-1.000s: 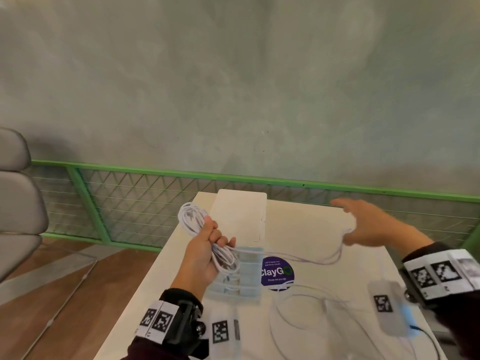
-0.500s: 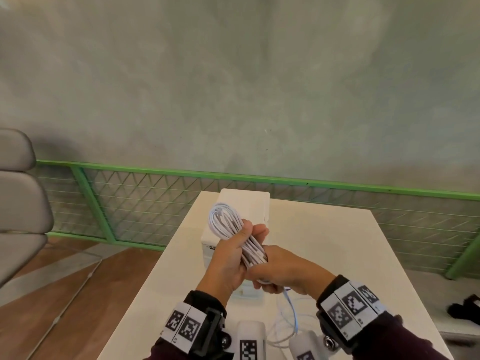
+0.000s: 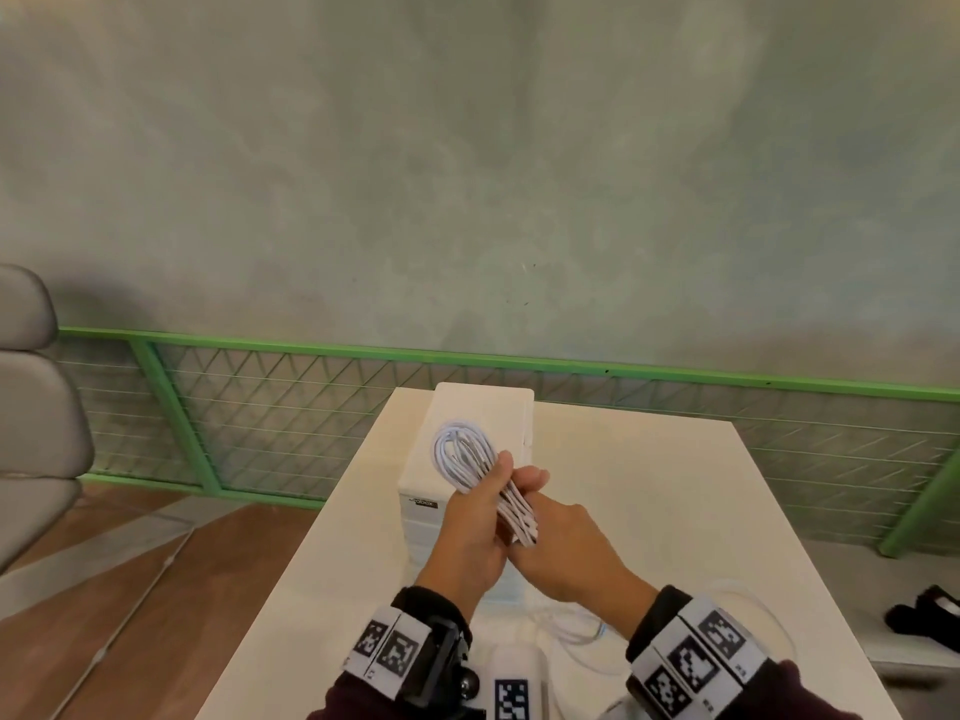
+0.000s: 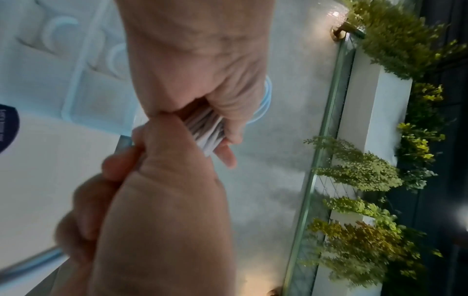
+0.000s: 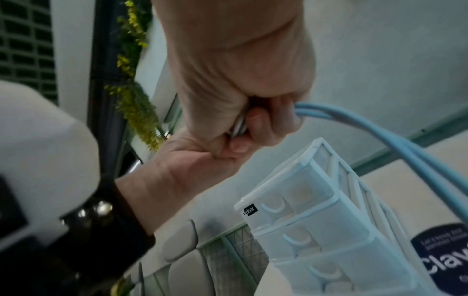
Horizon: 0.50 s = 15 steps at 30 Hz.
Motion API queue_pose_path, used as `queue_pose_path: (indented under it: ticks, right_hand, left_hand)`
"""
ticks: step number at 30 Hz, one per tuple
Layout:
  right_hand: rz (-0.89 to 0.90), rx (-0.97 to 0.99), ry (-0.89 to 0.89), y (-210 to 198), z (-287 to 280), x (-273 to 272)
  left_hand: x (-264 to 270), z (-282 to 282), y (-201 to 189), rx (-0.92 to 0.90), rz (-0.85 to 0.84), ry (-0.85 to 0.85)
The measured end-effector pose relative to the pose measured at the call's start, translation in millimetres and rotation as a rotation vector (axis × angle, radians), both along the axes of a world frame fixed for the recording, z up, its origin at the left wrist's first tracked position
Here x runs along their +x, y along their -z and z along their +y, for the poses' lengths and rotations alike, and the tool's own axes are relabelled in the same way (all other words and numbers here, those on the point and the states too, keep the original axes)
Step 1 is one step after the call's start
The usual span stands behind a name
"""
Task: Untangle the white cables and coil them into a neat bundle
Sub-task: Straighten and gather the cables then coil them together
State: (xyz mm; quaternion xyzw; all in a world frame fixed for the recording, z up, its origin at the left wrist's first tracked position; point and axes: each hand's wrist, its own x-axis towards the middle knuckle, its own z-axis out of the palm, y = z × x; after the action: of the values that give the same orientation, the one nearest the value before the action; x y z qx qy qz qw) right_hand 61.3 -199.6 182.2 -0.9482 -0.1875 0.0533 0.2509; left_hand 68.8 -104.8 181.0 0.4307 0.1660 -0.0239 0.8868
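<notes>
Head view: white table before green railing, grey wall; both hands' fingers clenched around coiled white cables.

The scene is viewed from above and behind by the head camera, facing forward and down over the counter toward a wall. Each wrist view is taken very near, along the palm and upward. The drawer box is shared by all three views.

Right hand back from far reach over counter, now closed round lower end of cable coil beside left hand. Coil shifted toward middle, above drawer box.
</notes>
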Motion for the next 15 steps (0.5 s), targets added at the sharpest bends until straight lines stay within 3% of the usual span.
queue_pose_path:
  ticks: [2, 5, 8, 11, 15]
  right_hand:
    - [0.104, 0.087, -0.053, -3, -1, 3]
    - [0.41, 0.22, -0.093, -12, -15, 9]
    - [0.546, 0.152, -0.118, -19, -47, 16]
    - [0.426, 0.064, 0.04, -34, -84, 27]
    - [0.213, 0.216, 0.246, -69, -122, 48]
  left_hand:
    - [-1, 0, -5, -0.152, -0.001, -0.005]
    - [-2, 2, -9, -0.226, -0.03, -0.01]
    - [3, 23, -10, -0.246, -0.071, -0.108]
    - [7, 49, -7, -0.251, -0.122, -0.137]
    - [8, 58, -2, -0.238, -0.13, -0.162]
